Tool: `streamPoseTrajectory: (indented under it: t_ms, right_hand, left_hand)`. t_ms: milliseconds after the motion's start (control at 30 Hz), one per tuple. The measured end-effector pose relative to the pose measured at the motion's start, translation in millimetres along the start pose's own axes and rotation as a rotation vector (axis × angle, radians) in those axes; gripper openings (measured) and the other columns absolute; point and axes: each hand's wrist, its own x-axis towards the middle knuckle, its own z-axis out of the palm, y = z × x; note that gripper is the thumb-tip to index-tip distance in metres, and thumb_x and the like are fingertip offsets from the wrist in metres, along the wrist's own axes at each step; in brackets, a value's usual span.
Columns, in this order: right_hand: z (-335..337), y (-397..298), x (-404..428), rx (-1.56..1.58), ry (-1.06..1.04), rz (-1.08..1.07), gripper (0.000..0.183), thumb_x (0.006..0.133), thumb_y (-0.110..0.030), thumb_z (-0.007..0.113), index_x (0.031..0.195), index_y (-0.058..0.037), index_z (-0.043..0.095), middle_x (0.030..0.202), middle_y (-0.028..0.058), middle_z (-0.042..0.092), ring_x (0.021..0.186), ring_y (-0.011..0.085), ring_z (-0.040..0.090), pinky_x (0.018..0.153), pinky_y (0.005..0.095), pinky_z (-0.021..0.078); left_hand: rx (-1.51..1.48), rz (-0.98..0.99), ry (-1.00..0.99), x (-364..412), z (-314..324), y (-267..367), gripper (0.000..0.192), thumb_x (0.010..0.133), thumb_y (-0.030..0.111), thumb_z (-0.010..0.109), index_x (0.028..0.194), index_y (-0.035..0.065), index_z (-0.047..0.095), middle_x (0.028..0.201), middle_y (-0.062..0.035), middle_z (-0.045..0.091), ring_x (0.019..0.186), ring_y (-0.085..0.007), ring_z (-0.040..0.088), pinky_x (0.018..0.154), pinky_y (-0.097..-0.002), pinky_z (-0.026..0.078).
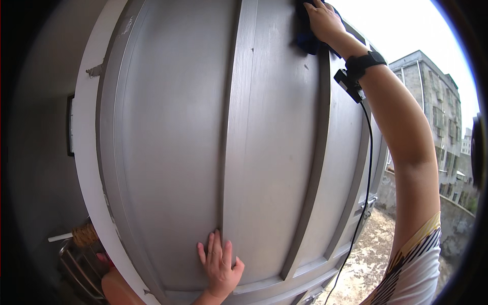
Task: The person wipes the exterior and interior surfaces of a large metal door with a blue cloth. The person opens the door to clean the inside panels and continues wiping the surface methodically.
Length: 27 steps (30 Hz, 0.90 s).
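Note:
My right hand [324,21] is raised at the top, pressing a dark blue cloth [309,44] against the upper part of a grey metal door [179,133]. The fingers partly cover the cloth, and the picture's top edge cuts it off. Low on the same door, my left hand [220,263] lies with its fingers spread and nothing in them. Its fingertips touch the panel beside a vertical rib [237,152]. A black wristband [366,63] circles my right wrist. Below it hangs a small black box [349,85] with a black cable [369,152] running down.
A white door frame [89,167] borders the left side. Beyond it are a brown fibrous roll [84,234] on a white rod and what seems a person's bare limb [118,288]. Door bolts [366,207] project at the right. Outside are stained ground [370,240], a low wall [453,217] and a building [431,95].

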Motion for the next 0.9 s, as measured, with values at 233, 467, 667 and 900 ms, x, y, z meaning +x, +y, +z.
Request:
streamPoseTrajectory:
  t_ms: [233,467,667,900]
  right_hand:
    - [-54.2,-20.8,-0.8,-0.246,-0.620,0.151,0.020,0.081,-0.006,0.055,0.090,-0.0025,0.072,0.099,0.0184,0.069,0.088,0.0280,0.067,0.076,0.0366,0.0532]
    - [-115.2,-69.2,-155.5,0.080,-0.455,-0.233,0.018,0.077,-0.007,0.061,0.091,0.0032,0.060,0.094,0.0178,0.061,0.094,0.0323,0.059,0.088,0.0387,0.0502]
    - [-188.5,-105.0,-259.1,0.304,-0.680,-0.452,0.037,0.077,-0.010,0.062,0.111,0.0030,0.059,0.099,0.0148,0.052,0.091,0.0280,0.053,0.084,0.0350,0.0491]
    - [-128.5,-77.9,-171.8,0.193,-0.463,-0.266,0.044,0.076,-0.003,0.068,0.120,-0.0050,0.059,0.113,0.0123,0.058,0.108,0.0292,0.055,0.098,0.0363,0.0481]
  left_hand:
    - [-0.030,0.000,0.009,3.3,-1.5,3.8,0.086,0.068,0.000,0.064,0.146,0.0058,0.029,0.143,-0.0303,0.042,0.134,-0.0455,0.041,0.111,-0.0647,0.018]
    - [-0.027,-0.028,0.008,2.7,-3.2,4.4,0.085,0.069,-0.002,0.063,0.146,0.0072,0.029,0.144,-0.0305,0.040,0.134,-0.0454,0.040,0.112,-0.0639,0.018]
    - [-0.056,-0.030,-0.035,6.3,-6.1,7.2,0.083,0.070,-0.002,0.063,0.145,0.0100,0.031,0.145,-0.0301,0.039,0.135,-0.0461,0.039,0.112,-0.0636,0.018]
    - [-0.053,-0.041,-0.034,4.5,-8.1,3.6,0.084,0.069,-0.003,0.064,0.145,0.0130,0.032,0.145,-0.0296,0.039,0.134,-0.0452,0.040,0.112,-0.0635,0.019]
